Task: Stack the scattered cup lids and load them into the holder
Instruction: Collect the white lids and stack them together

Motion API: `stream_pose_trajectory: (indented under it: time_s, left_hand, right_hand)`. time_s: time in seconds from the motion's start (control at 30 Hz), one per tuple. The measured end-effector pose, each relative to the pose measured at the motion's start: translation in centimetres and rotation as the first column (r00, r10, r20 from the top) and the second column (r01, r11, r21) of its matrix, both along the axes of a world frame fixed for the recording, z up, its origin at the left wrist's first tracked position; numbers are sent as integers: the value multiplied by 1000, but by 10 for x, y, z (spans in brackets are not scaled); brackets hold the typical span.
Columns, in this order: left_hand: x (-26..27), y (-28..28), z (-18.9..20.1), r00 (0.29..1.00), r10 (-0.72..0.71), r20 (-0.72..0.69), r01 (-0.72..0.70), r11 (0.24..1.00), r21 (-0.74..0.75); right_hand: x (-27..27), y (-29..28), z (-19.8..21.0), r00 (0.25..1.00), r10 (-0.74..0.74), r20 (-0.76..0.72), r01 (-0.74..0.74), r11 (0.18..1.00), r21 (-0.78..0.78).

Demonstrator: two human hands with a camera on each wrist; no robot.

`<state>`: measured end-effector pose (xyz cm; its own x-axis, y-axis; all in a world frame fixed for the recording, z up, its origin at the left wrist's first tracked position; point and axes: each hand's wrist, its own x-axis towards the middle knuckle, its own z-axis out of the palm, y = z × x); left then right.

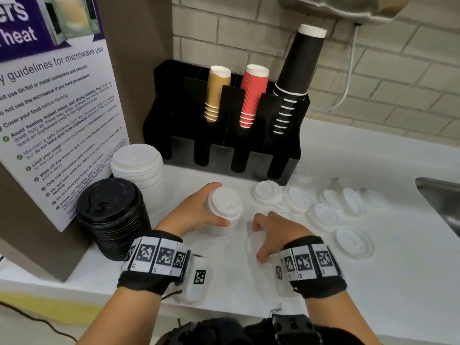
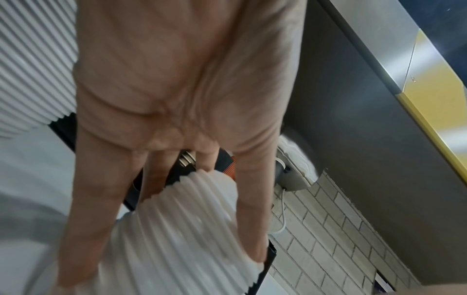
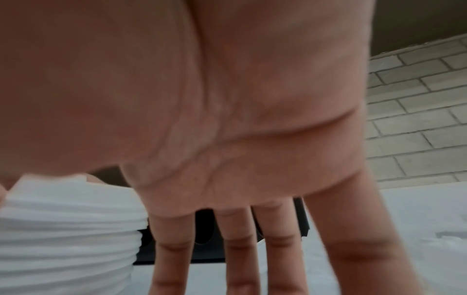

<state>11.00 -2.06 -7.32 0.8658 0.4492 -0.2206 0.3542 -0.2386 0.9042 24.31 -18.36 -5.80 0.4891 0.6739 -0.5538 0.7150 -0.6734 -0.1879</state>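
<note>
My left hand (image 1: pixel 220 204) grips a short stack of white cup lids (image 1: pixel 225 207), thumb on the near side and fingers round the far side; the left wrist view shows the ribbed stack (image 2: pixel 177 229) between thumb and fingers. My right hand (image 1: pixel 257 240) reaches down over a single clear lid (image 1: pixel 249 247) that lies flat on the white counter. Its fingers (image 3: pixel 171 249) point straight down. Several loose lids (image 1: pixel 323 216) lie scattered to the right. The black holder (image 1: pixel 224 150) stands at the back with empty front slots.
In the holder stand brown (image 1: pixel 215 95), red (image 1: pixel 251 98) and black cup stacks (image 1: pixel 296 78). A tall white lid stack (image 1: pixel 137 165) and a black lid stack (image 1: pixel 112 215) stand at the left by a microwave sign (image 1: pixel 49 108). A steel sink (image 1: pixel 438 195) is at the right edge.
</note>
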Motion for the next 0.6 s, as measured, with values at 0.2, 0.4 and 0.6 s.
stream_pose_trajectory:
  time_s: [0.2,0.4,0.6]
  left_hand:
    - [4,-6,-5,1000,0,23,0,1000,-20]
    - [15,-17,-9,999,-35,32,35,999,-6]
    - [22,-23,-13,998,-24,51,25,1000,-14]
  right_hand:
    - [24,-21,17,987,-80,-138,112,963,244]
    - [32,-27,33,951,-78,-299,261,719,644]
    - [14,-9,10,965,-104,-239,253,600,759]
